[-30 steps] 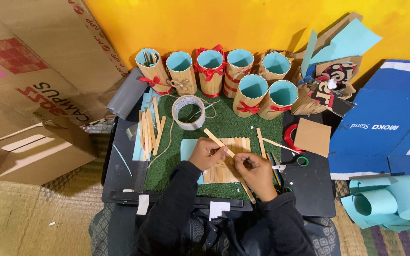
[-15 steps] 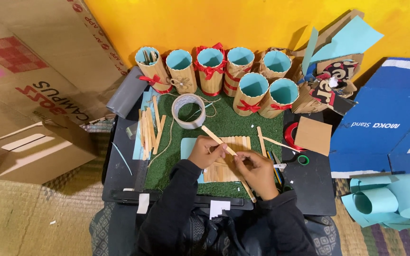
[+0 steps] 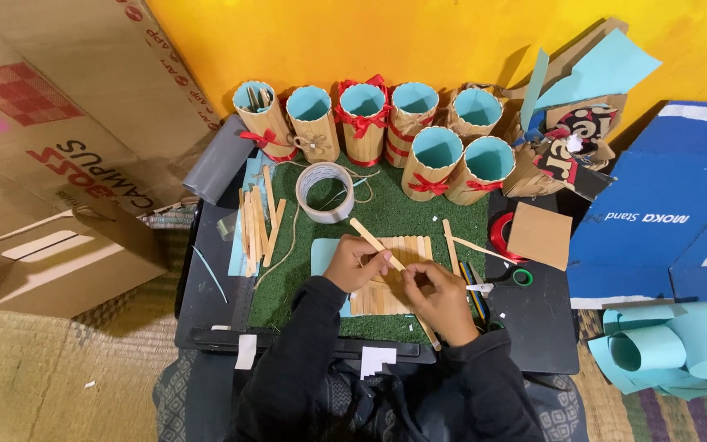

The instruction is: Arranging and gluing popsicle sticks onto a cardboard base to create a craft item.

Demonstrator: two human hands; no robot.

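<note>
My left hand (image 3: 355,262) and my right hand (image 3: 438,296) meet over a row of flat wooden sticks (image 3: 411,247) laid side by side on a light blue paper sheet (image 3: 323,250). Between the fingers of both hands runs one long wooden stick (image 3: 367,234), slanting from upper left to lower right across the row. Both sleeves are black. The paper lies on a green turf mat (image 3: 288,282).
Several stick-covered cups with blue lining and red bows (image 3: 362,121) stand at the back. A tape roll (image 3: 325,192), loose sticks (image 3: 257,221) and twine lie left. A red tape ring (image 3: 499,236), brown card (image 3: 540,235), cardboard boxes (image 3: 59,262) and blue paper rolls (image 3: 664,348) surround the black board.
The slanted stick has stayed between my hands, shifting only slightly over the row. My hands have drawn a bit closer together.
</note>
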